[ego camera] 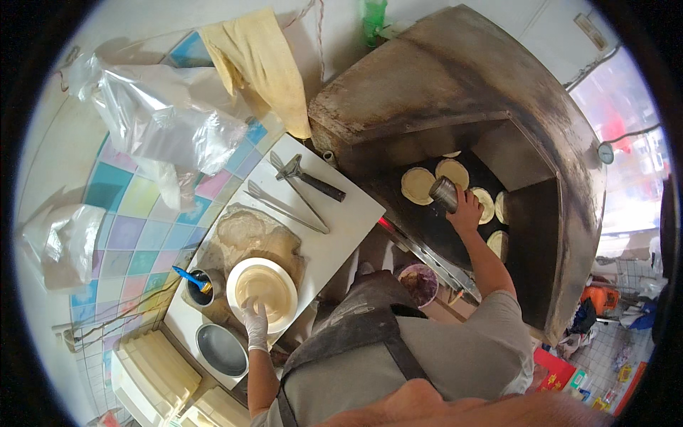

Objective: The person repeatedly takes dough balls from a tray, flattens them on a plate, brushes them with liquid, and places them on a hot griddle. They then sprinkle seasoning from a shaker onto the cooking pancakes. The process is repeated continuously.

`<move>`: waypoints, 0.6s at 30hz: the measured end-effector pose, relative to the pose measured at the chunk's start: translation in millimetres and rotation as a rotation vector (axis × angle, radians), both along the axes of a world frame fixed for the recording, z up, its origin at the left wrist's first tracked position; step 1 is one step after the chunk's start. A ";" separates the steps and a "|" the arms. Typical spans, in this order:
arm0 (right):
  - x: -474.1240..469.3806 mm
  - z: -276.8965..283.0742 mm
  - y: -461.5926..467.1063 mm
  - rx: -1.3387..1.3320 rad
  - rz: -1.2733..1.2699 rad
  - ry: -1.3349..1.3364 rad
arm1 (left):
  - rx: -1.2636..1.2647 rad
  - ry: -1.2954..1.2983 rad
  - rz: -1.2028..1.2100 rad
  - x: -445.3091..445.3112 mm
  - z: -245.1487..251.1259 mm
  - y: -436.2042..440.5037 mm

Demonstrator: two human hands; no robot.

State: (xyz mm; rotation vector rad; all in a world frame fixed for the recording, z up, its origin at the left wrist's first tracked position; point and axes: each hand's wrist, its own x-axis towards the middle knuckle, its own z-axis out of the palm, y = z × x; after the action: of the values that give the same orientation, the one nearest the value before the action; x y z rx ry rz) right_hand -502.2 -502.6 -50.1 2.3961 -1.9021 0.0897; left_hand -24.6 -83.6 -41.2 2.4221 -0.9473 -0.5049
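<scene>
My right hand (466, 212), bare, grips a metal shaker (445, 193) tilted above the black griddle (427, 227). Flat rounds of dough lie around it, among them one round (418, 186) to the left and another (452, 173) just beyond. My left hand (255, 320) wears a clear thin glove and reaches over the near rim of a white bowl (235, 277). Its fingers are apart, at the pale, smooth dough (269, 293) inside; whether they press into it cannot be told.
On the white counter (347, 213) lie a scraper with a black handle (323, 187) and metal tongs (288, 213). A pot (205, 299) with a blue brush (189, 277) and a metal basin (221, 349) stand beside the bowl. A metal hood (416, 80) surrounds the griddle.
</scene>
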 end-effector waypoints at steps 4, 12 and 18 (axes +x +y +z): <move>0.0 3.8 -15.7 0.057 0.003 -0.027 | 0.067 -0.022 0.052 -1.4 11.5 -3.4; 143.5 21.1 64.9 0.372 0.318 -1.122 | -0.121 -0.039 0.238 0.1 32.3 40.4; 430.8 -9.4 142.8 0.576 0.621 -1.153 | -0.234 -0.179 0.318 -4.5 91.6 85.2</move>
State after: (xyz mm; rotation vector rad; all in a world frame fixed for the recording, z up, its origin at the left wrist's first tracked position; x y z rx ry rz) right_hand -71.4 -359.8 -59.5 3.7454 -1.3519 1.3901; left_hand -29.1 1.6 50.5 2.3658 -0.6295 -0.0604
